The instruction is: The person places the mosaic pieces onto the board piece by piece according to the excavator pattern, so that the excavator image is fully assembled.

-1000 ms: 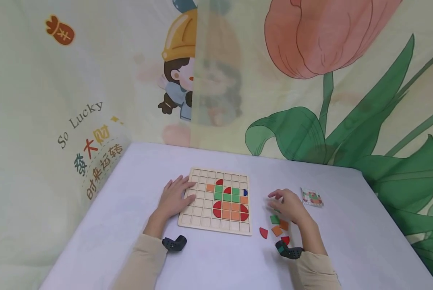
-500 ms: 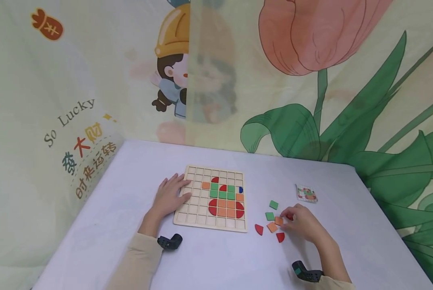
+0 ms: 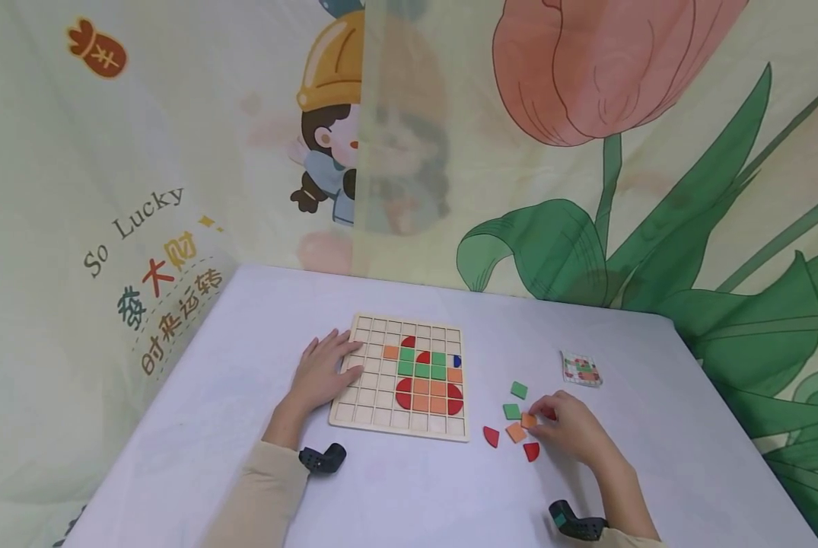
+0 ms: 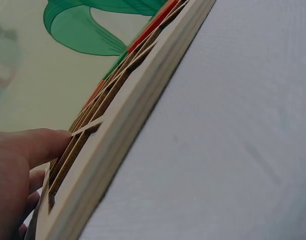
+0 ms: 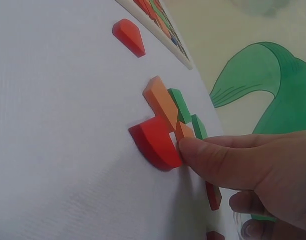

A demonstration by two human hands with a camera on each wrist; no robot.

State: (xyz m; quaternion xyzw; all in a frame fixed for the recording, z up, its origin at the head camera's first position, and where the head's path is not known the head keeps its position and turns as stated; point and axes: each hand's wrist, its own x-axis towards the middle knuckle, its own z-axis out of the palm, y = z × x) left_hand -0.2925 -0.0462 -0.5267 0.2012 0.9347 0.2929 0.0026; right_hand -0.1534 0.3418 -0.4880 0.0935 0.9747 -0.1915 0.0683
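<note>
Left hand (image 3: 323,373) flat, fingers straight, resting across left edge of wooden grid board (image 3: 374,415), apparently to steady it; holding nothing. Right hand (image 3: 568,428) curled, fingertips (image 5: 193,150) on small orange square tile (image 3: 528,419) among loose pieces right of board, near table's front-right area; pinch not confirmed, contact only. Around it: green tiles (image 3: 518,390), second orange tile (image 3: 515,432), red quarter-round pieces (image 3: 531,451). Pattern card (image 3: 580,368) beyond, toward right edge, presumably kept in view as reference. Board partly filled with coloured tiles.
</note>
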